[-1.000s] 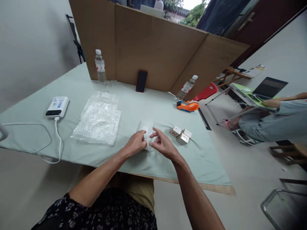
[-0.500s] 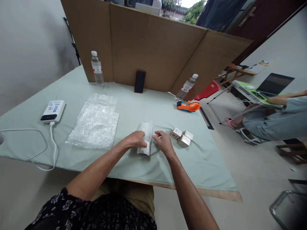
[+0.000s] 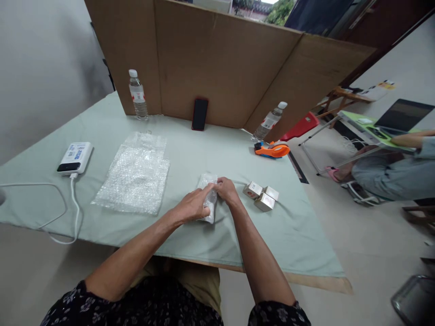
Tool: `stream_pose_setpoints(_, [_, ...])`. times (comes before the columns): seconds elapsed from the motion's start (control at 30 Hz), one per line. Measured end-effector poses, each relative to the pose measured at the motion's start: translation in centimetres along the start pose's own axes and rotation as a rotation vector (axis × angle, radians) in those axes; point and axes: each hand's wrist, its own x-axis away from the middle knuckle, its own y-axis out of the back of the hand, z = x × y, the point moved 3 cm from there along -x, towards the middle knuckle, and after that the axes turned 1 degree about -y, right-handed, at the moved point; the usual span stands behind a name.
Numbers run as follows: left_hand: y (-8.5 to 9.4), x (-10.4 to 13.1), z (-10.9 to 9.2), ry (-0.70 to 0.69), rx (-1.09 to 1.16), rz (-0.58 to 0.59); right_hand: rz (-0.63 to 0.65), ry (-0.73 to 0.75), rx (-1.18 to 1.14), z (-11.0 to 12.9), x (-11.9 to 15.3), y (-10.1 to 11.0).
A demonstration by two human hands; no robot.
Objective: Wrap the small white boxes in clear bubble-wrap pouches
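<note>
A small bundle in bubble wrap (image 3: 211, 203) lies upright in the view near the table's front edge. My left hand (image 3: 194, 203) rests on its left side, index finger stretched along it and thumb lower down, apart. My right hand (image 3: 225, 188) is at the bundle's upper right edge, fingers pinched together on the wrap, close to my left fingertip. Several small boxes (image 3: 264, 202) stand together to the right of my right hand. Flat bubble wrap sheets (image 3: 136, 176) lie to the left.
An orange tape dispenser (image 3: 272, 149) sits at the back right beside a leaning bottle (image 3: 270, 121). A phone (image 3: 200, 114) leans on the cardboard screen (image 3: 217, 59). Another bottle (image 3: 138, 97) and a power bank (image 3: 75, 157) are left. A seated person (image 3: 390, 174) is at far right.
My right hand has moved up and left onto the bundle's edge, its fingers closing. My left index finger has stretched forward along the wrap. The view has shifted slightly.
</note>
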Motion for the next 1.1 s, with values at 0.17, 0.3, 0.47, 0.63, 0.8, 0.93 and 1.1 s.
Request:
stream_pose_setpoints(0.17, [-0.7,0.0,0.1,0.038,-0.048,0.007,0.047,0.041,-0.069,0.7,-0.4,-0.5])
stream_pose_setpoints(0.3, [-1.1,0.4,0.3,0.071,-0.082,-0.093,0.038,0.074,-0.203,1.7,0.7,-1.1])
stream_pose_setpoints(0.47, [-1.9,0.9,0.7,0.075,-0.051,-0.172,0.074,0.16,-0.516,3.2,3.6,-0.8])
stream_pose_setpoints(0.63, [-2.0,1.8,1.5,0.204,0.004,-0.424,0.128,0.272,-0.596,3.7,6.8,0.4])
stream_pose_setpoints(0.8, [-1.8,1.5,2.7,0.061,0.154,-0.423,0.151,0.365,-0.497,3.3,9.8,0.7])
stream_pose_setpoints(0.93, [-2.1,1.1,3.6,-0.045,0.29,-0.312,0.114,0.512,-0.432,2.2,11.9,0.3])
stream_pose_setpoints(1.1, [-2.4,1.5,3.7,-0.109,0.313,-0.334,0.025,0.695,-0.304,0.3,13.5,0.0])
